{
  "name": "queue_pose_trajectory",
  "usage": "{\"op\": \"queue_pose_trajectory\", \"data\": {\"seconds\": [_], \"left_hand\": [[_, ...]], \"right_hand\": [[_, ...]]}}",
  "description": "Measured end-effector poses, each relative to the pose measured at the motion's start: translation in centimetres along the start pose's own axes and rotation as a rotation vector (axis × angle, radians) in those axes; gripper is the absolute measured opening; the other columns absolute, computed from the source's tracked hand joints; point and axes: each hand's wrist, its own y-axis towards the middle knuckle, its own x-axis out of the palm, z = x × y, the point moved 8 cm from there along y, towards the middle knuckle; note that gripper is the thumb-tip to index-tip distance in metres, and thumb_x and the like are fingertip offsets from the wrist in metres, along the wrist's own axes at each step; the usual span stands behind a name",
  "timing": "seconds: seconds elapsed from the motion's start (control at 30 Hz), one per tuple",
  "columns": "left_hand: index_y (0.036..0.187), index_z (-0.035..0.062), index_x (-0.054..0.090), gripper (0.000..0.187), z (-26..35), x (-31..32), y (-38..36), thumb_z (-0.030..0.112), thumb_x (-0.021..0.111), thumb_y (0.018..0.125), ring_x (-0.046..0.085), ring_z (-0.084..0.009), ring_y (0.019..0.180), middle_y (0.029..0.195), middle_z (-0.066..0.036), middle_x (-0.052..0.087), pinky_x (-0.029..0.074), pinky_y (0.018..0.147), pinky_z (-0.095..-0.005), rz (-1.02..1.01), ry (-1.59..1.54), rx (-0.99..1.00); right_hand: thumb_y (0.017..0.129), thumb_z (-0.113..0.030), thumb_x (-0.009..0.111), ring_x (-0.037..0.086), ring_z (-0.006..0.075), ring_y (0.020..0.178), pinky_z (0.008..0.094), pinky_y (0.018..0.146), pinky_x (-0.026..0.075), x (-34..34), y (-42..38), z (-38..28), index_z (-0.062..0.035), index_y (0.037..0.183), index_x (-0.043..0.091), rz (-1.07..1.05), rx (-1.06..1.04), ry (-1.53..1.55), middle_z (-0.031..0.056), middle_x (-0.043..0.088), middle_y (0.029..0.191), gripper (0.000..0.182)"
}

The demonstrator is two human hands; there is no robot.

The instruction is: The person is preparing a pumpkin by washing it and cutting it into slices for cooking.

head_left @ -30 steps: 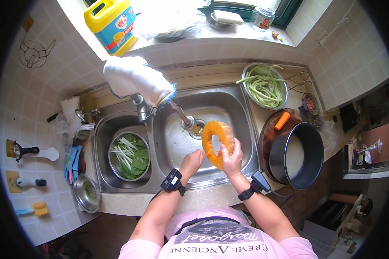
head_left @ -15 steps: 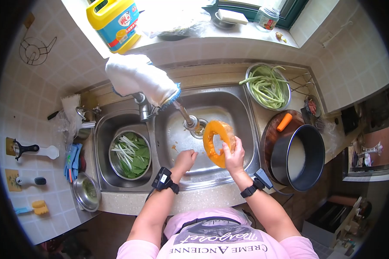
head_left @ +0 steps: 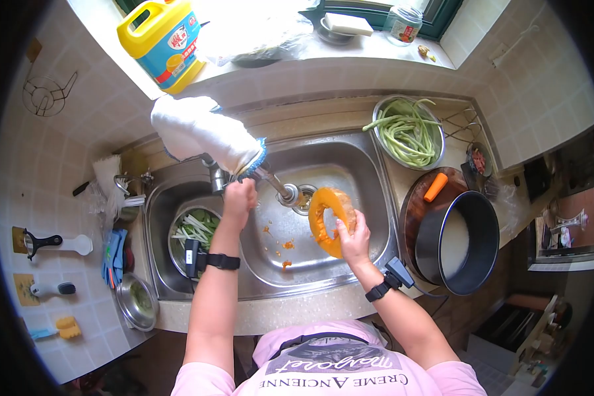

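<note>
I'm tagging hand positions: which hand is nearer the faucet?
Left. The left hand is right by the faucet, near its base; contact is unclear. The right hand is farther off, to the right, holding the pumpkin over the sink.

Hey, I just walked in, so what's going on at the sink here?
A person is holding a pumpkin ring over the right basin with their right hand. Their left hand is up by the tap; whether it touches it is hard to tell. Orange bits lie in that basin, and leafy greens sit in a bowl in the left one.
</note>
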Motion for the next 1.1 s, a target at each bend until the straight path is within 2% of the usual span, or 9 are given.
{"op": "queue_pose_trajectory", "data": {"seconds": [0.13, 0.27, 0.5, 0.6, 0.7, 0.83, 1.03, 1.07, 1.1], "left_hand": [[0.053, 0.0172, 0.035, 0.035, 0.9, -1.3, 1.3, 0.025, 0.038, 0.088, 0.020, -0.0075, 0.035, 0.043, 0.006, 0.021, 0.019, 0.038, -0.0232, 0.001, -0.706, -0.223], [0.053, 0.0182, 0.033, 0.037, 0.4, -3.6, 2.8, 0.029, 0.039, 0.088, 0.015, -0.0061, 0.033, 0.043, 0.008, 0.021, 0.015, 0.035, -0.0216, 0.162, -0.788, -0.316], [0.057, 0.0181, 0.034, 0.034, 0.4, -2.6, 1.6, 0.029, 0.038, 0.088, 0.015, -0.0053, 0.033, 0.044, 0.008, 0.018, 0.016, 0.034, -0.0210, 0.257, -0.506, -0.489], [0.058, 0.0175, 0.033, 0.031, -1.1, -2.9, 1.5, 0.027, 0.037, 0.088, 0.016, -0.0055, 0.033, 0.043, 0.008, 0.018, 0.015, 0.033, -0.0215, 0.134, -0.578, -0.575], [0.059, 0.0168, 0.033, 0.029, -1.3, -2.9, 0.7, 0.024, 0.036, 0.087, 0.016, -0.0057, 0.033, 0.043, 0.007, 0.018, 0.013, 0.033, -0.0223, 0.016, -0.479, -0.575], [0.060, 0.0152, 0.035, 0.027, -1.7, -1.5, -1.0, 0.020, 0.040, 0.086, 0.018, -0.0062, 0.035, 0.045, 0.006, 0.022, 0.015, 0.034, -0.0237, 0.193, -0.395, -0.284], [0.063, 0.0132, 0.036, 0.024, -11.3, 4.8, -2.4, 0.017, 0.042, 0.086, 0.024, -0.0073, 0.040, 0.051, 0.003, 0.027, 0.017, 0.035, -0.0229, 0.150, -0.239, -0.480], [0.075, 0.0069, 0.049, 0.015, -12.7, 4.7, -1.4, 0.018, 0.047, 0.085, 0.043, -0.0115, 0.049, 0.059, -0.001, 0.044, 0.033, 0.040, -0.0258, 0.041, -0.119, -0.411], [0.082, 0.0050, 0.050, 0.015, -12.4, 4.5, -0.6, 0.020, 0.049, 0.085, 0.048, -0.0137, 0.056, 0.065, -0.003, 0.049, 0.037, 0.047, -0.0276, 0.070, 0.093, -0.180]], "right_hand": [[0.080, -0.019, 0.062, 0.060, 0.0315, 0.084, 0.0367, 0.073, 0.046, 0.2, 0.1, 0.1, 0.0035, 0.109, 0.047, -0.006, 0.021, -0.004, 0.0200, 0.060, 0.090, 0.040], [0.080, -0.020, 0.062, 0.060, 0.0320, 0.084, 0.0369, 0.074, 0.046, 0.2, 0.2, 0.0, 0.0033, 0.109, 0.047, -0.005, 0.004, -0.017, 0.0201, 0.060, 0.090, 0.040], [0.080, -0.017, 0.062, 0.061, 0.0307, 0.083, 0.0361, 0.073, 0.046, 0.5, 0.4, -0.6, 0.0026, 0.107, 0.048, -0.017, 0.007, -0.023, 0.0189, 0.061, 0.090, 0.037], [0.080, -0.016, 0.061, 0.061, 0.0297, 0.082, 0.0354, 0.073, 0.047, 0.9, 0.4, -1.0, 0.0024, 0.107, 0.048, -0.022, -0.008, -0.014, 0.0183, 0.061, 0.090, 0.036], [0.080, -0.016, 0.061, 0.061, 0.0280, 0.083, 0.0344, 0.073, 0.047, 1.2, 0.3, -1.4, 0.0025, 0.107, 0.048, -0.029, -0.012, -0.007, 0.0177, 0.061, 0.090, 0.035], [0.081, -0.015, 0.060, 0.060, 0.0219, 0.084, 0.0318, 0.074, 0.047, 1.8, 0.6, -0.2, 0.0026, 0.108, 0.048, -0.030, 0.023, 0.071, 0.0147, 0.061, 0.092, 0.034], [0.085, -0.013, 0.057, 0.056, 0.0139, 0.088, 0.0278, 0.076, 0.046, 3.3, 1.1, 2.2, 0.0010, 0.114, 0.043, -0.060, 0.230, 0.380, 0.0093, 0.058, 0.100, 0.035], [0.085, -0.013, 0.057, 0.056, 0.0141, 0.089, 0.0277, 0.076, 0.046, 3.2, 1.0, 2.1, 0.0008, 0.114, 0.043, -0.061, 0.225, 0.386, 0.0092, 0.057, 0.100, 0.036], [0.085, -0.013, 0.057, 0.056, 0.0143, 0.089, 0.0277, 0.077, 0.046, 3.1, 1.0, 1.3, 0.0007, 0.115, 0.042, -0.062, 0.220, 0.393, 0.0092, 0.057, 0.101, 0.036]]}}
